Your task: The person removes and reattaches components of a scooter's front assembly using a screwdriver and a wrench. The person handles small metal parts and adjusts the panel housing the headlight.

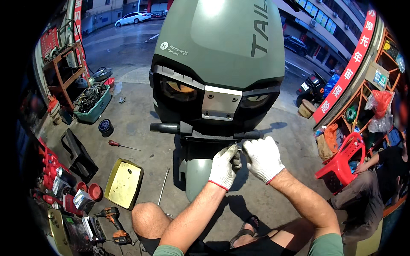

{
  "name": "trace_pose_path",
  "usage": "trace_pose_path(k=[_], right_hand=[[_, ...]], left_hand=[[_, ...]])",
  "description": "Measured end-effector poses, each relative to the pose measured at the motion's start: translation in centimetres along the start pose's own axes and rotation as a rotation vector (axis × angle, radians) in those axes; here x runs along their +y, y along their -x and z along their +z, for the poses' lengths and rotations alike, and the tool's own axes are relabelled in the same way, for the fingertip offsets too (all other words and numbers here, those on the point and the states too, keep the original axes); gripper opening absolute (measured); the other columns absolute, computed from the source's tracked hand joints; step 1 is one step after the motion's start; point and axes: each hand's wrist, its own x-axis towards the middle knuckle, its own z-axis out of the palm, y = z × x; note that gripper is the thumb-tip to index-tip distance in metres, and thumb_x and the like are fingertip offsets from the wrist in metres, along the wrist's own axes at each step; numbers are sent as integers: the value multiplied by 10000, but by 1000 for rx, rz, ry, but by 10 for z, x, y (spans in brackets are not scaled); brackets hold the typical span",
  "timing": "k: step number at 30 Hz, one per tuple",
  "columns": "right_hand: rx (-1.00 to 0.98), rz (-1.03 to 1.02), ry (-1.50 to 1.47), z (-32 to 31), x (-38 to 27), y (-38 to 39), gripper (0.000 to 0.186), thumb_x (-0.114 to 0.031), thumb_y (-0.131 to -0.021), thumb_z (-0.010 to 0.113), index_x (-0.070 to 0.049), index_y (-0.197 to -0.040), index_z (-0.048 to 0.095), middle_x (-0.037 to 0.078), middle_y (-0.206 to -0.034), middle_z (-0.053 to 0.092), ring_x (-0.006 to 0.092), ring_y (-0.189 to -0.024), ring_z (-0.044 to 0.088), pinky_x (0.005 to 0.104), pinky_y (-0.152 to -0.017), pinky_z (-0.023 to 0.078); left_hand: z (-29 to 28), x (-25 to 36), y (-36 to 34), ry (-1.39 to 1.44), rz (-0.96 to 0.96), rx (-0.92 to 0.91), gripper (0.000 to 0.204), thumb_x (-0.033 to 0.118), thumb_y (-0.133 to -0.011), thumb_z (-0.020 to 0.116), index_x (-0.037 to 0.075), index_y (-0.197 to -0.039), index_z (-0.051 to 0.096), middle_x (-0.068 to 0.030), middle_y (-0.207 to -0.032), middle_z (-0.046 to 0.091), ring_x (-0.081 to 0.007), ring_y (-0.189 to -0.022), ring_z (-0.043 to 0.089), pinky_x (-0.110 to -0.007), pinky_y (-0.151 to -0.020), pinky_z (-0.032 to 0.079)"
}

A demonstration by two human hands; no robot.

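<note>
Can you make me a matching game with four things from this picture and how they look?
Column one:
1. right hand
2. scooter
3. plastic chair
4. tray

Column two:
A. bright red
B. yellow inside
C. white-gloved, with a red-edged cuff
D. dull green body

Right pairs: 1-C, 2-D, 3-A, 4-B

We have a sunlit grey concrete floor (136, 104) opening onto a street (121, 42), a red plastic chair (341, 169) near wooden shelves (361, 94), and building windows (319, 18) beyond.
</note>
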Motion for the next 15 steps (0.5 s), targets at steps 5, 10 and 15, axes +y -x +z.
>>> trace_pose_path(k=[5, 10, 15], right_hand=[[100, 45, -48, 10, -3, 3, 77, -171, -749, 637, -109, -781, 603, 83, -704, 609, 272, -694, 592, 407, -711, 397], [231, 83, -97, 24, -4, 5, 81, -177, -752, 641, -109, -762, 598, 82, -697, 592, 284, -684, 563, 419, -710, 376], [376, 131, -189, 40, -8, 9, 86, -169, -756, 646, -104, -747, 590, 80, -697, 574, 292, -690, 544, 421, -712, 361]], left_hand=[[2, 0, 4, -98, 85, 13, 114, 163, -944, 569, 56, -927, 603, 4, -705, 552, -79, -575, 478, -233, -525, 389], [-4, -5, 2, -257, 195, -7, 97, 132, -944, 573, 42, -959, 605, -2, -759, 591, -78, -634, 520, -221, -590, 432], [-4, -5, 2, -375, 243, 17, 105, 136, -944, 579, 35, -957, 606, 4, -766, 593, -62, -640, 515, -209, -590, 429]])
